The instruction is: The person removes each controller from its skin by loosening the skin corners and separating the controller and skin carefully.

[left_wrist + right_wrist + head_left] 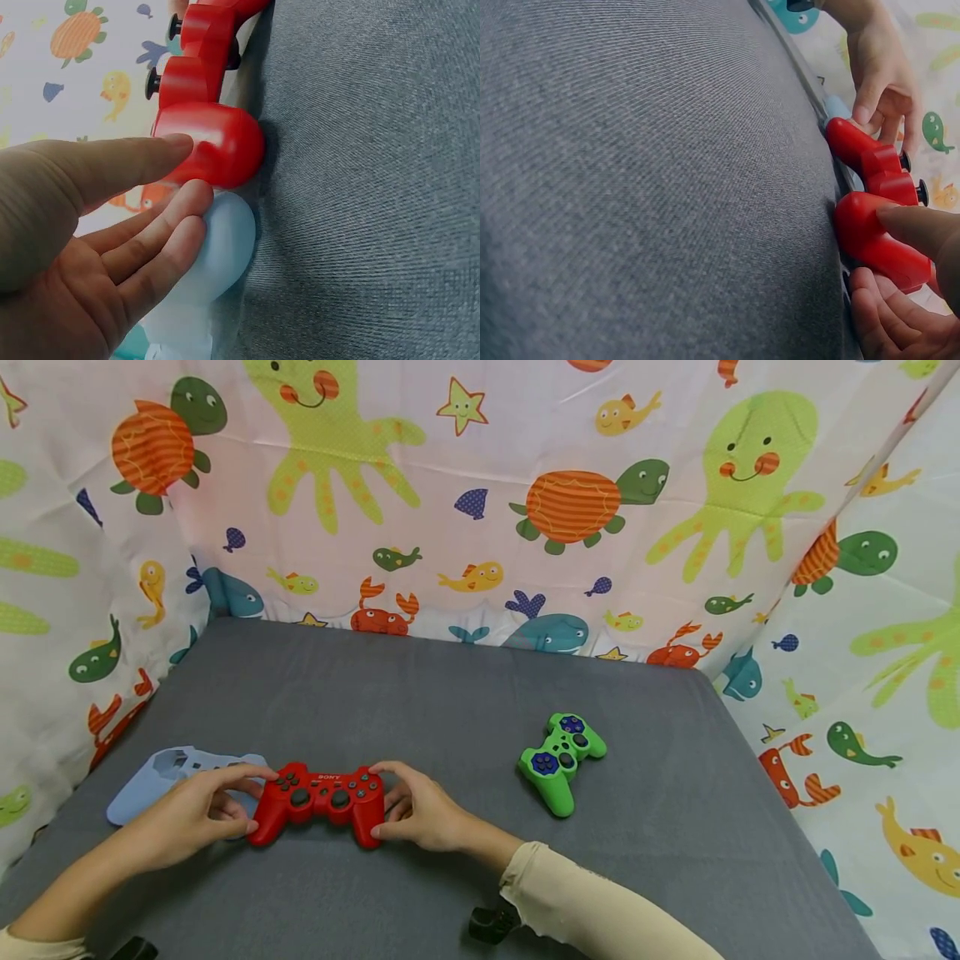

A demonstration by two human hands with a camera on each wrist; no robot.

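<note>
A red game controller (pixel 320 787) marked SONY is held between both hands, low over the grey table or resting on it; I cannot tell which. At its left end, my left hand (pixel 197 810) grips it with thumb and index finger. My right hand (pixel 426 808) holds the right end the same way, its other fingers curled below. In the left wrist view, the left thumb presses the rounded red handle (pixel 217 142). Partly hidden behind the left hand lies a light blue controller-shaped piece (pixel 153 783), with openings in its top.
A green game controller (pixel 555 764) with dark blue buttons lies at an angle to the right. The grey cloth-covered table (pixel 420 702) is bordered at the back and sides by a curtain (pixel 465 460) printed with sea animals. Dark straps (pixel 491 925) sit near the wrists.
</note>
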